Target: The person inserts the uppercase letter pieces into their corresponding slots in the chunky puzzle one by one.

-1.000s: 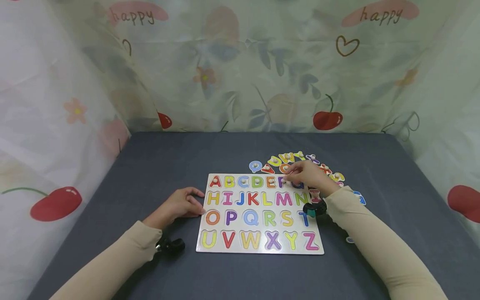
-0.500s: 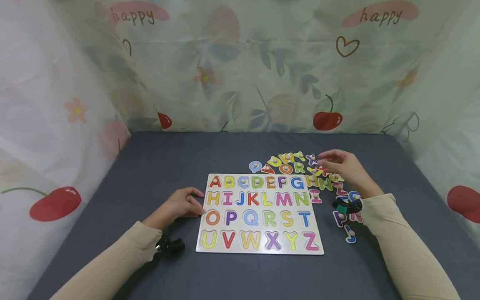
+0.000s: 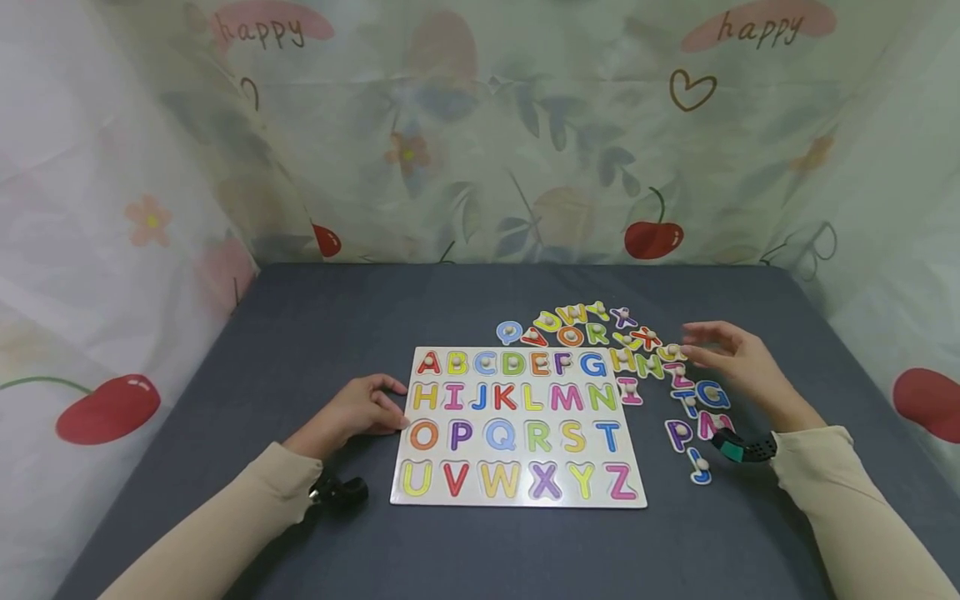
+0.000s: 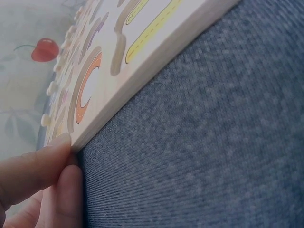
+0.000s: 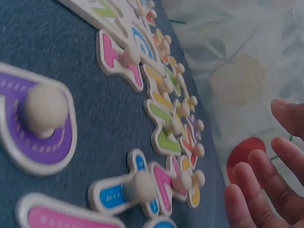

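A white alphabet puzzle board (image 3: 630, 454) lies flat, with knobbed letter pieces A to F seated in its top row. My left hand (image 3: 367, 408) holds the board's left edge; in the left wrist view the thumb (image 4: 40, 166) lies at the board's edge with fingers beneath it. Over the right side of the table, my right hand (image 3: 731, 358) hovers with relaxed, spread fingers and nothing in them. Its fingertips are close to a yellow letter piece (image 3: 672, 353). Below that hand lie a blue G piece (image 3: 712, 395) and a pink M piece (image 3: 712, 425).
Several loose letter pieces curve around the board's upper right, among them a blue Q (image 3: 509, 333), an orange O (image 3: 570, 336) and a pink I (image 3: 630, 391). A purple P (image 3: 678, 435) and a blue J (image 3: 700, 467) lie farther right. Patterned curtains (image 3: 480, 167) surround the grey table.
My right hand has left the board's top row beside F and moved right and toward me, past the X pieces, uncovering the loose letters. My left hand stays at the board's edge.
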